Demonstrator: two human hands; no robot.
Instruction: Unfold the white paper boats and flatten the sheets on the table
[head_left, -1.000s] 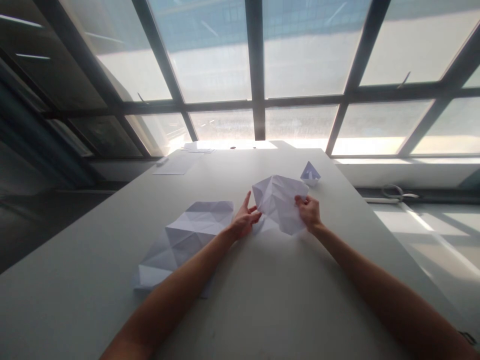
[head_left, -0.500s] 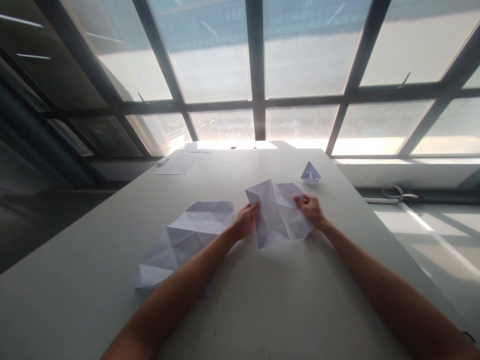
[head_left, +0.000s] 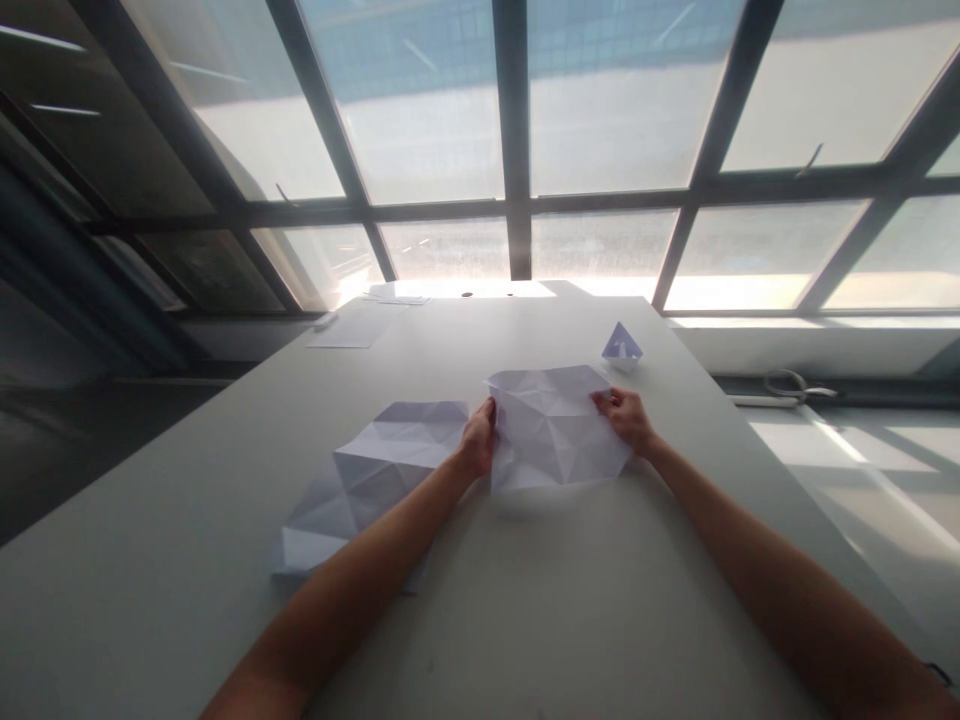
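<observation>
A creased white sheet of paper (head_left: 555,430) is spread between my two hands, just above the table, with a web of fold lines across it. My left hand (head_left: 478,438) grips its left edge, thumb on top and the other fingers mostly behind. At the right edge, my right hand (head_left: 624,418) pinches the same sheet between thumb and fingers. A second creased paper (head_left: 382,460) lies to the left, partly covered by my left forearm. Beyond my right hand stands a small folded paper boat (head_left: 622,348).
The white table (head_left: 540,620) reaches toward the windows. Flat white sheets (head_left: 358,327) lie at its far left, with a small pale object (head_left: 325,321) by them. A coiled cable (head_left: 786,383) is beyond the table's right edge.
The held sheet has been opened out flatter and wider. My left hand has shifted slightly left with its edge; my right hand is nearly in the same place.
</observation>
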